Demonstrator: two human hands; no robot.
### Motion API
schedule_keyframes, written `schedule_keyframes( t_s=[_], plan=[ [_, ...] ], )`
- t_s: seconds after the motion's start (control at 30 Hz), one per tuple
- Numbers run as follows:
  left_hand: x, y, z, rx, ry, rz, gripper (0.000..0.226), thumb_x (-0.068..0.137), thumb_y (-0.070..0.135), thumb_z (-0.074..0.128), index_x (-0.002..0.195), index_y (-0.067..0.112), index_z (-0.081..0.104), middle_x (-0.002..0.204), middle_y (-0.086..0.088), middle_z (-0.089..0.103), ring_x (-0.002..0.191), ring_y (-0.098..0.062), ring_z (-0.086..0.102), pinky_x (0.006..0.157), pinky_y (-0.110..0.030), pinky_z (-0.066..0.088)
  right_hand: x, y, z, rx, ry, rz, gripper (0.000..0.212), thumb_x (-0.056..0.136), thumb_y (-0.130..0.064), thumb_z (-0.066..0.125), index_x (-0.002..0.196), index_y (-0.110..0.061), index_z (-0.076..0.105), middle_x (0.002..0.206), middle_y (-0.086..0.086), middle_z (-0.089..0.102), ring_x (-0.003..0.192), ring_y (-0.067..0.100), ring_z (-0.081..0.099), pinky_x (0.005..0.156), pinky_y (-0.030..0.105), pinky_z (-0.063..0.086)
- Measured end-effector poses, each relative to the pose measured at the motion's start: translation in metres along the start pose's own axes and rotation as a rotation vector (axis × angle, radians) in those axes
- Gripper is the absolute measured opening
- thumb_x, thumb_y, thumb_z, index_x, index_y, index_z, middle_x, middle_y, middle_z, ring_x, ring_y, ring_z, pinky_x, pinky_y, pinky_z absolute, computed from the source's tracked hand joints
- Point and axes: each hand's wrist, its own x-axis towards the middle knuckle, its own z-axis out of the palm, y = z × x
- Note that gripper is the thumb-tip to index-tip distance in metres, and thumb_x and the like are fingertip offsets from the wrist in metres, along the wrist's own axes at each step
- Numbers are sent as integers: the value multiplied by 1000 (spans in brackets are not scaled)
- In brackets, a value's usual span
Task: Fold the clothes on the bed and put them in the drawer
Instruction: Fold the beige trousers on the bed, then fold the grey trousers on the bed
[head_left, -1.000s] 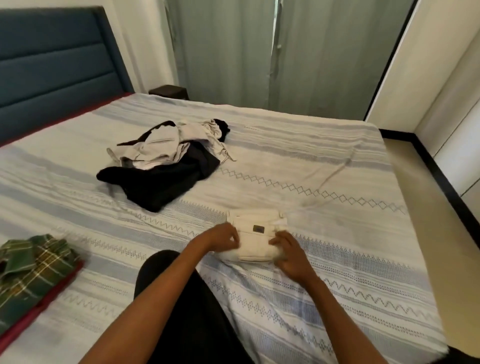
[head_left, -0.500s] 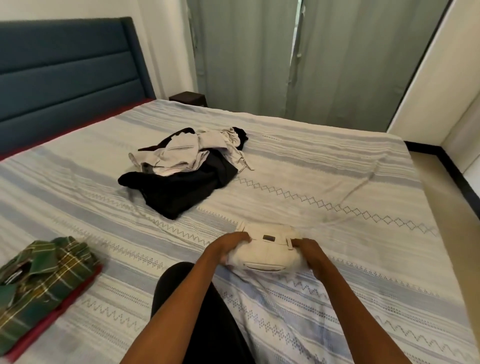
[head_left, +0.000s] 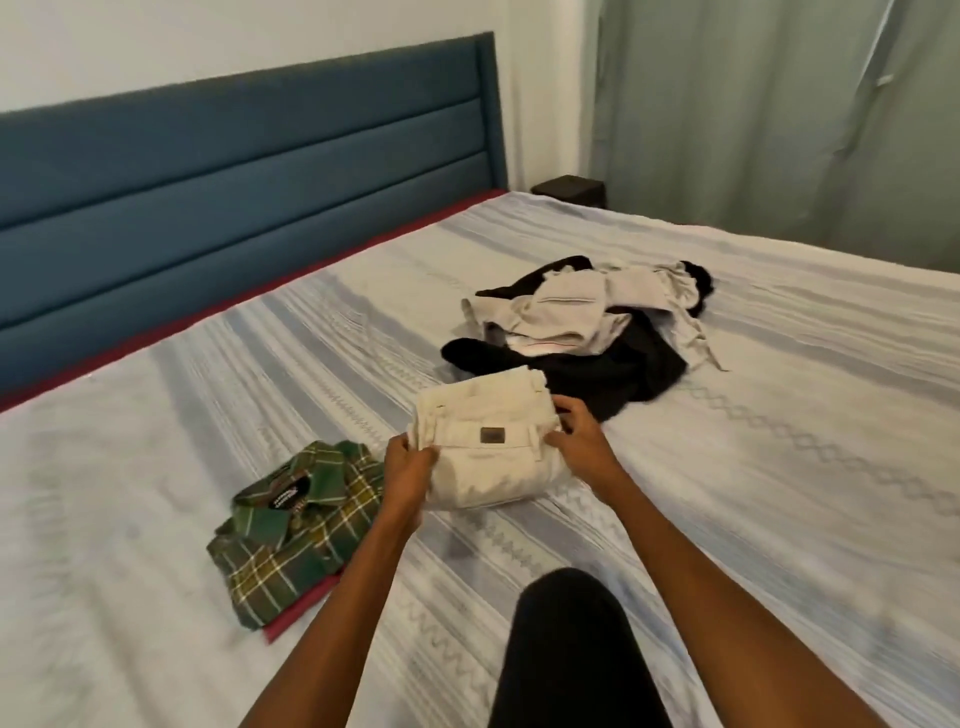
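Folded cream trousers (head_left: 488, 447) are being held between both hands above the striped bed (head_left: 779, 467), near its middle, with a small dark label facing up. Whether the bundle's underside is touching the bedspread is hard to judge, since the lower edge is blurring into the cover. The left hand (head_left: 410, 467) is gripping the bundle's left end, fingers curling around and under the cloth so that their tips are hidden. The right hand (head_left: 582, 441) is gripping the right end, its fingers (head_left: 569, 415) bending over the upper corner and the thumb pressing the front; the fingertips are partly lost behind the fabric. A green plaid shirt (head_left: 291, 530) is lying folded just left of the left forearm, resting on a red garment (head_left: 301, 613) of which only a narrow edge is showing. Behind the trousers, a loose heap of black and pale grey clothes (head_left: 587, 338) is lying unfolded; the separate pieces cannot be told apart. A dark knee (head_left: 566, 649) is intruding at the bottom edge, cut off by the frame. A blue headboard (head_left: 234, 208) and grey-green curtains (head_left: 779, 114) are closing the background.
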Motion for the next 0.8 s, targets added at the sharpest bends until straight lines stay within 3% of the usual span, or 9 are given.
schedule_keyframes(
  t_s=[0.07,0.2,0.33,0.43,0.5,0.57,0.63,0.7,0.8],
  plan=[
    [18,-6,-20,-14,76,-23,53,92,15,56,139,30,37,131,-3,56,111,-28,59,89,-57,53,36,-7,33,-78,-65,-35,49,88,-9,65,133,-25,53,126,-4,61,115,16,59,97,38,51],
    [51,-9,-34,0,178,59,86,94,4,60,155,36,8,148,-6,48,124,-26,54,102,-50,48,105,-21,73,-176,-98,-51,42,90,-15,63,128,-31,57,126,-5,64,114,15,61,98,47,52],
    [72,-13,-34,181,149,85,88,93,-3,59,159,25,7,154,-8,38,136,-26,43,111,-35,36,156,-6,96,-395,-170,-36,44,95,-15,58,137,-27,56,137,3,60,126,25,56,103,45,47],
    [73,-10,-16,279,135,-27,85,92,-7,52,159,16,5,164,-14,10,149,-28,19,119,-34,22,174,19,106,-558,-323,32,44,98,-20,54,143,-21,52,145,9,53,133,32,50,109,40,41],
    [67,-9,-2,312,157,-14,79,93,-6,49,158,18,11,165,-10,-6,152,-26,4,122,-36,13,169,21,104,-554,-280,17,42,100,-20,49,142,-20,54,144,8,55,132,31,51,109,39,41],
    [64,-10,17,294,97,104,68,94,-2,48,154,21,26,163,-8,16,150,-24,18,122,-39,22,163,14,92,-480,-116,-75,35,100,-19,49,132,-22,63,132,4,65,121,26,59,102,37,48],
    [60,-7,34,218,-20,187,48,97,6,50,138,30,44,143,-1,49,135,-19,45,109,-40,42,157,6,71,-441,32,-165,29,99,-18,50,120,-24,69,121,-2,71,110,20,65,93,35,52],
    [61,-1,51,212,-106,211,33,99,13,52,125,33,53,131,7,57,122,-12,54,95,-28,47,154,0,47,-524,163,-236,29,97,-18,50,117,-25,70,120,-2,70,109,20,64,91,38,53],
    [66,12,74,212,-172,211,27,99,17,56,124,26,55,126,7,59,113,-9,56,82,-17,41,159,-2,8,-786,341,-280,41,92,-13,52,131,-24,62,133,4,60,117,31,56,91,43,51]
  ],
)
